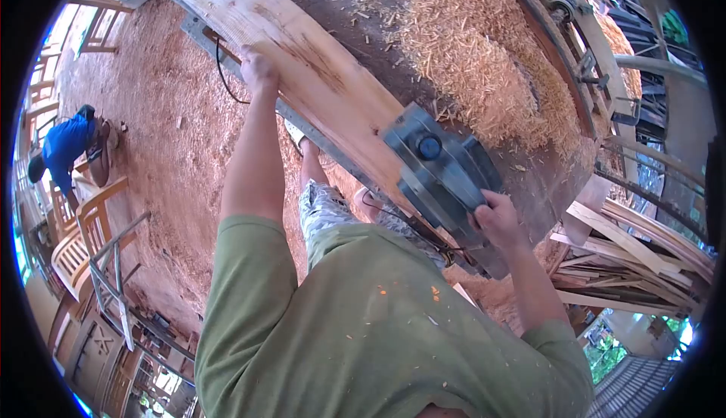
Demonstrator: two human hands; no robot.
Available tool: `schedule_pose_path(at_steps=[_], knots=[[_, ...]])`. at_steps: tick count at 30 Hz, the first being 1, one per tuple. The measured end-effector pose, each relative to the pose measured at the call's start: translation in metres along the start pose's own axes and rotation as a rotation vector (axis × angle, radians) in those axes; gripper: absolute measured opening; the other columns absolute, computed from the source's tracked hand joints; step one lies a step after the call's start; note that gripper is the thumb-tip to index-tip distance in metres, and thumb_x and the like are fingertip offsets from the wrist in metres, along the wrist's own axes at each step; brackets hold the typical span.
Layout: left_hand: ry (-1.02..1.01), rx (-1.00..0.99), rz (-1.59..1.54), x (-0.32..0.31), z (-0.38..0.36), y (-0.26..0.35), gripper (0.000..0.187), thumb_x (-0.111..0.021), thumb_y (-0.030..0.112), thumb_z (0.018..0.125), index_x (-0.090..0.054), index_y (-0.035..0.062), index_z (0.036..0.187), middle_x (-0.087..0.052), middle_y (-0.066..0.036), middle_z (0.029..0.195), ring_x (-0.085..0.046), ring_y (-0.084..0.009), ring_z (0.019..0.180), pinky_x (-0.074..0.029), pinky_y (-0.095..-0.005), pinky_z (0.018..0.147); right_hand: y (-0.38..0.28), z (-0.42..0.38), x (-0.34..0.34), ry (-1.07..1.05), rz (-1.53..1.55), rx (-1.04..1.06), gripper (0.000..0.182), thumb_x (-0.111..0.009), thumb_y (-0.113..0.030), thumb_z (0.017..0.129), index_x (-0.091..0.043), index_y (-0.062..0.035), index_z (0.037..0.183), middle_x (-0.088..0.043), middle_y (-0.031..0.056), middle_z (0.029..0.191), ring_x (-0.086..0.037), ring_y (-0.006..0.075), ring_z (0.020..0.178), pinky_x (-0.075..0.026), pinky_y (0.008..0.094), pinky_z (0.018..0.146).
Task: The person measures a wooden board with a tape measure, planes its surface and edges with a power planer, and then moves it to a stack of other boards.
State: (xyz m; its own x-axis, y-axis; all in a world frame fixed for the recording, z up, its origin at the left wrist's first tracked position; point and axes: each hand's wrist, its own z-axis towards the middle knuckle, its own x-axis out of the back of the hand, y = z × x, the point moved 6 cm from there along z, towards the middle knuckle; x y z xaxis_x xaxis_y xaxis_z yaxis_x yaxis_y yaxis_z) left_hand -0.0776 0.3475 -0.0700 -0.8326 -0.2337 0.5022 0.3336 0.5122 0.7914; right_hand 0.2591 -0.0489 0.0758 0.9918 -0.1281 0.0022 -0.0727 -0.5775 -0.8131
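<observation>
A long pale wooden board (pixel 318 47) with brown streaks lies across the workbench and runs toward the upper left. On its near end rests a dark grey electric planer (pixel 439 161) with a round knob on top. My right hand (pixel 499 220) is closed around the planer's rear handle. My left hand (pixel 259 70) grips the board's near edge farther up, its fingertips partly hidden. A black cord (pixel 221 70) hangs beside that hand.
Wood shavings (pixel 476 55) are heaped on the bench's far side. Clamps (pixel 594 74) line a frame at the right, above stacked wood strips (pixel 628 259). A person in a blue shirt (pixel 66 146) bends near wooden chairs (pixel 72 259) at left. Shavings cover the floor (pixel 166 130).
</observation>
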Motion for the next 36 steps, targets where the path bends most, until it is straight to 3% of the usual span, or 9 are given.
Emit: schedule_pose_path(at_steps=[7,9,12,18,20,21,24,31,36], knots=[[-0.044,-0.03,-0.113,-0.005,0.006,-0.008,0.08,-0.022,0.056,0.102,-0.051,-0.0131,0.13,-0.054,-0.033,0.131,-0.049,-0.0443,0.125,-0.037,-0.0422,0.106,-0.065,0.092,-0.065,0.008,-0.054,0.013,0.038,-0.062,-0.035,0.094,-0.059,-0.0038,0.072,-0.055,-0.0004,0.061,-0.05,0.0055,0.053,-0.038,0.0232,0.048],[-0.005,0.01,-0.313,-0.01,0.011,-0.023,0.085,-0.02,0.059,0.101,-0.049,-0.0156,0.13,-0.054,-0.032,0.131,-0.049,-0.0423,0.125,-0.036,-0.0402,0.106,-0.08,0.12,-0.083,-0.001,-0.062,0.035,0.04,-0.061,-0.036,0.095,-0.06,-0.0036,0.072,-0.056,-0.0003,0.06,-0.05,0.005,0.051,-0.037,0.0224,0.047],[-0.056,0.174,-0.203,0.004,-0.016,0.0,0.086,-0.019,0.059,0.102,-0.045,-0.0161,0.133,-0.053,-0.031,0.132,-0.05,-0.0379,0.125,-0.035,-0.0382,0.108,-0.114,0.159,-0.113,-0.017,-0.07,0.066,0.044,-0.059,-0.042,0.095,-0.06,-0.0034,0.075,-0.055,0.0002,0.06,-0.05,0.006,0.048,-0.038,0.0228,0.046],[-0.124,0.191,-0.363,-0.01,0.003,-0.026,0.089,-0.022,0.063,0.101,-0.047,-0.0171,0.131,-0.056,-0.029,0.129,-0.053,-0.035,0.12,-0.039,-0.0372,0.103,-0.162,0.229,-0.158,-0.012,-0.142,0.145,0.053,-0.058,-0.052,0.094,-0.062,-0.0025,0.076,-0.055,0.0015,0.057,-0.049,0.0073,0.043,-0.038,0.023,0.042],[-0.052,0.024,-0.034,-0.023,0.031,-0.056,0.065,-0.021,0.041,0.105,-0.034,-0.0104,0.142,-0.062,-0.036,0.108,-0.058,-0.0514,0.106,-0.044,-0.0511,0.092,-0.175,0.249,-0.172,-0.008,-0.142,0.137,0.054,-0.059,-0.053,0.094,-0.062,-0.0019,0.077,-0.055,0.0016,0.057,-0.049,0.0073,0.043,-0.038,0.0232,0.042],[-0.007,-0.017,-0.127,-0.026,0.031,-0.061,0.066,-0.02,0.045,0.105,-0.04,-0.0065,0.141,-0.061,-0.038,0.11,-0.057,-0.0519,0.109,-0.044,-0.0491,0.095,-0.181,0.259,-0.178,0.02,-0.139,0.11,0.055,-0.059,-0.054,0.093,-0.063,-0.0013,0.077,-0.055,0.0017,0.057,-0.049,0.0074,0.043,-0.038,0.0234,0.041],[-0.05,0.094,-0.378,-0.035,0.03,-0.07,0.094,-0.019,0.065,0.098,-0.057,-0.019,0.117,-0.057,-0.04,0.119,-0.052,-0.0482,0.121,-0.037,-0.0437,0.104,-0.201,0.29,-0.198,0.01,-0.119,0.14,0.057,-0.061,-0.056,0.091,-0.063,-0.0014,0.076,-0.055,0.002,0.056,-0.049,0.0078,0.042,-0.039,0.0226,0.04],[-0.082,0.175,-0.174,-0.014,0.0,-0.036,0.081,-0.019,0.058,0.101,-0.059,-0.0087,0.124,-0.061,-0.035,0.118,-0.054,-0.0464,0.12,-0.039,-0.0435,0.104,-0.255,0.372,-0.245,0.014,-0.095,0.199,0.062,-0.063,-0.058,0.088,-0.061,0.0003,0.068,-0.055,0.0047,0.054,-0.051,0.0114,0.04,-0.039,0.0257,0.038],[-0.1,0.107,-0.322,-0.023,0.0,-0.048,0.073,-0.024,0.052,0.104,-0.057,-0.0094,0.125,-0.064,-0.03,0.116,-0.057,-0.041,0.117,-0.041,-0.0411,0.101,-0.302,0.443,-0.288,-0.029,-0.102,0.306,0.068,-0.062,-0.06,0.088,-0.057,0.0017,0.058,-0.056,0.0086,0.053,-0.054,0.0169,0.04,-0.042,0.0305,0.04]])
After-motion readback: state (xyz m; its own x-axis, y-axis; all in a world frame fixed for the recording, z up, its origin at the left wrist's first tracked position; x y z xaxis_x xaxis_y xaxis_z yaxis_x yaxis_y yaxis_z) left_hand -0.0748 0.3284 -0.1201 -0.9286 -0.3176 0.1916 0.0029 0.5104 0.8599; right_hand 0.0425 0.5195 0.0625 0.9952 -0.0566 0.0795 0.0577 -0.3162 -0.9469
